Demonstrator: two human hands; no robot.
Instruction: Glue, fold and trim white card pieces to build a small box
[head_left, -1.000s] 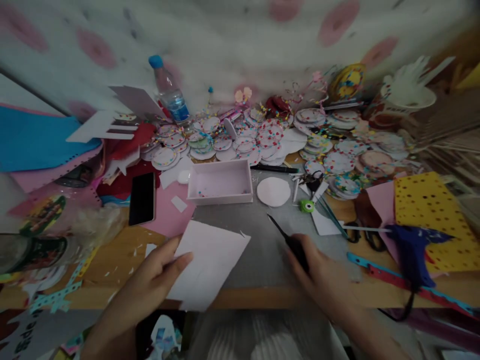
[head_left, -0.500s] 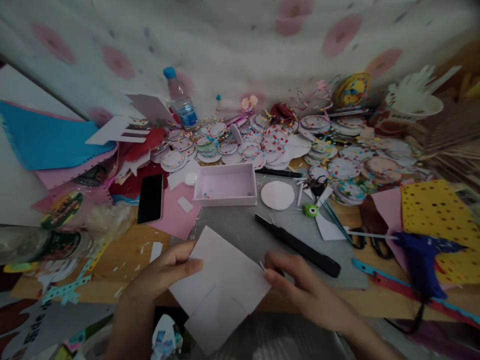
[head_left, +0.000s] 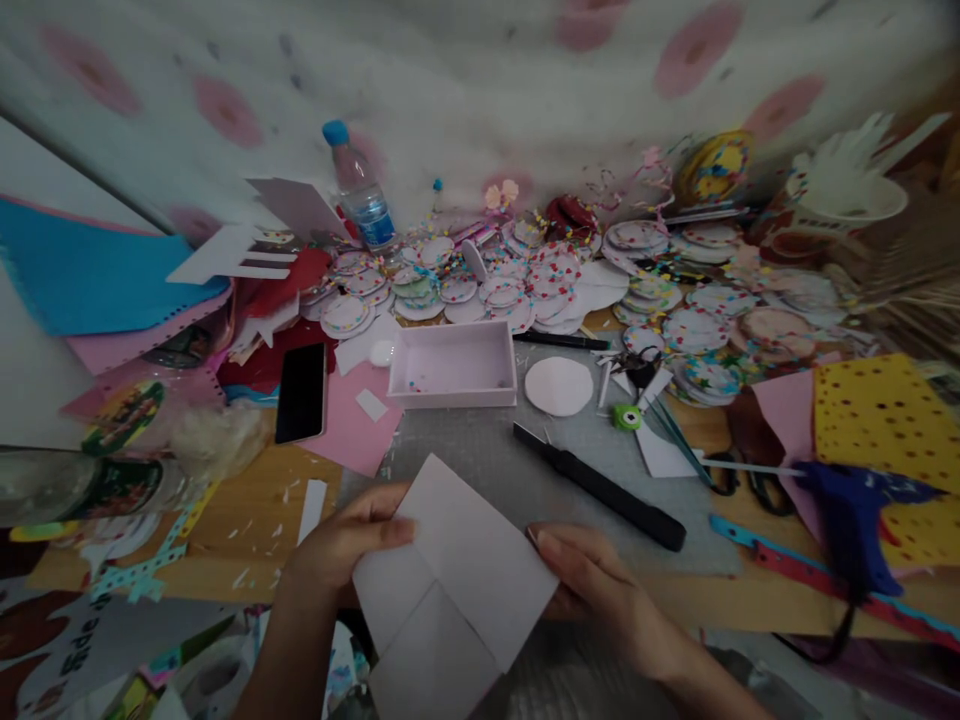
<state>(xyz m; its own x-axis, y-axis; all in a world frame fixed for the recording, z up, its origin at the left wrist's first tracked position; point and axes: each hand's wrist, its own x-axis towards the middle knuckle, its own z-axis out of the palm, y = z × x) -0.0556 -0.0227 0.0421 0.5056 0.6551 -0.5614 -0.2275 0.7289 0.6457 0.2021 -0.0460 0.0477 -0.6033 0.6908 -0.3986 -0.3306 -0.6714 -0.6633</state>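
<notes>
My left hand (head_left: 341, 545) pinches the left edge of a pale pink card sheet (head_left: 457, 565), thumb on top. My right hand (head_left: 592, 585) grips the same sheet at its right corner, fingers curled under it. The sheet is held just above the table's near edge and shows cut or fold lines, with one flap hanging toward me. A black craft knife (head_left: 600, 487) lies loose on the grey cutting mat (head_left: 480, 450), just beyond my right hand.
An open pale pink box (head_left: 454, 365) and a white paper disc (head_left: 559, 386) sit behind the mat. A phone (head_left: 301, 392) lies left, a blue glue gun (head_left: 847, 520) right. Several confetti-print discs (head_left: 525, 280), a water bottle (head_left: 360, 200) and coloured sheets crowd the back.
My right hand put the craft knife down on the mat and came over to the sheet's right corner. The sheet has been lifted and drawn closer to me.
</notes>
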